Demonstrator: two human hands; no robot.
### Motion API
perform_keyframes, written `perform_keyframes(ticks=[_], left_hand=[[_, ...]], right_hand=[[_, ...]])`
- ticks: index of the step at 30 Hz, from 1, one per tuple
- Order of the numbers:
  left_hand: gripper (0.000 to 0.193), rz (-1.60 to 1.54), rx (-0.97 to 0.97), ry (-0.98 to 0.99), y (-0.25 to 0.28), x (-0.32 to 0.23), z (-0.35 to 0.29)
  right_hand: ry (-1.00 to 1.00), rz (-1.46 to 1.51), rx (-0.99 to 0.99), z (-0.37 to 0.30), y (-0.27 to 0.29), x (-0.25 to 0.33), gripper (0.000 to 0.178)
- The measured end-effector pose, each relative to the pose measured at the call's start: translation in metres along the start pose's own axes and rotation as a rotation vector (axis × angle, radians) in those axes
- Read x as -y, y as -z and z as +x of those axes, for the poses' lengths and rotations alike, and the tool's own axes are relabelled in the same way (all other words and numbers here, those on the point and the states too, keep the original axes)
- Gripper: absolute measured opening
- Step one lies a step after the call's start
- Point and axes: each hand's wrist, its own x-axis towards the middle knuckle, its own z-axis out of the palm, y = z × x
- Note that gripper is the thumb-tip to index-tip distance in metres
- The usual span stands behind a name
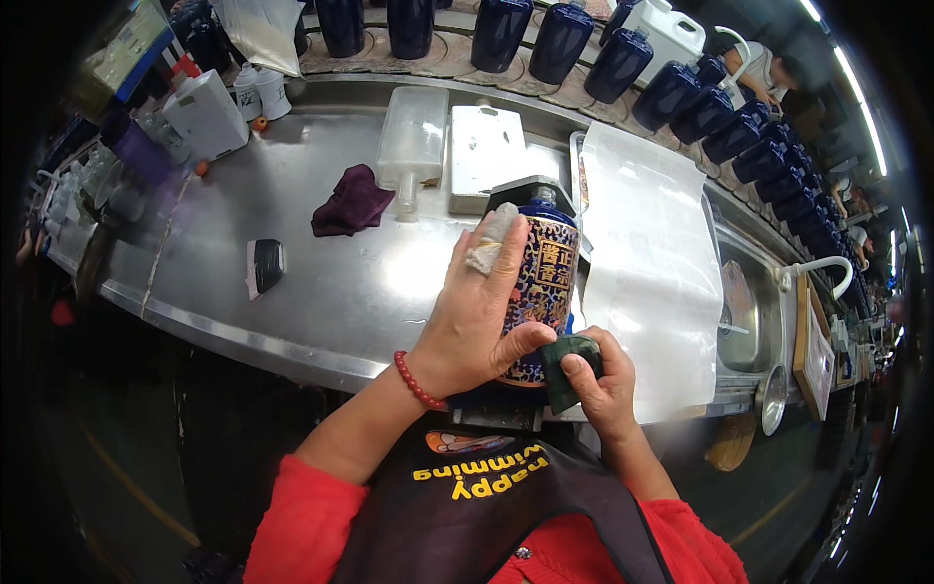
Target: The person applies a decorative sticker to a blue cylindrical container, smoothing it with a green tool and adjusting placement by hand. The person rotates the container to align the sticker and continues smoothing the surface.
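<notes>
A dark blue glass bottle (548, 282) with an ornate gold, red and blue patterned label lies before me, its neck pointing away. My left hand (477, 311), a red bead bracelet at the wrist, grips the bottle's left side, with the thumb across its lower front. Pale wrapping (491, 239) covers some of its fingers. My right hand (608, 383) pinches a dark green, flat pad (569, 362) against the bottle's lower right; whether it is cloth or a stiff scraper I cannot tell. A dark holder (501, 419) shows in part under the bottle.
On the steel table (350, 292) lie a purple cloth (352, 201), a clear empty bottle (413, 146), a white box (486, 146) and a black-and-white block (265, 268). White sheets (647, 263) lie at right, beside a sink (754, 311). Several blue bottles (501, 34) line a conveyor behind.
</notes>
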Motion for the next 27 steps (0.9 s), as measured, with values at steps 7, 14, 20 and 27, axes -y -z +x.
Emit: perform_keyframes(ticks=[7, 14, 20, 27], left_hand=[[0.104, -0.307, 0.030, 0.156, -0.001, 0.008, 0.009], [0.104, -0.064, 0.067, -0.030, 0.005, 0.010, 0.014], [0.103, -0.302, 0.062, 0.193, 0.009, 0.018, 0.002], [0.116, 0.162, 0.173, 0.142, 0.014, -0.012, -0.066]], right_hand=[[-0.024, 0.064, 0.004, 0.002, -0.002, 0.005, 0.019], [0.012, 0.012, 0.004, -0.003, 0.000, -0.009, 0.019], [0.000, -0.056, 0.128, 0.028, 0.017, 0.027, 0.026], [0.902, -0.782, 0.016, 0.092, 0.004, 0.083, 0.028]])
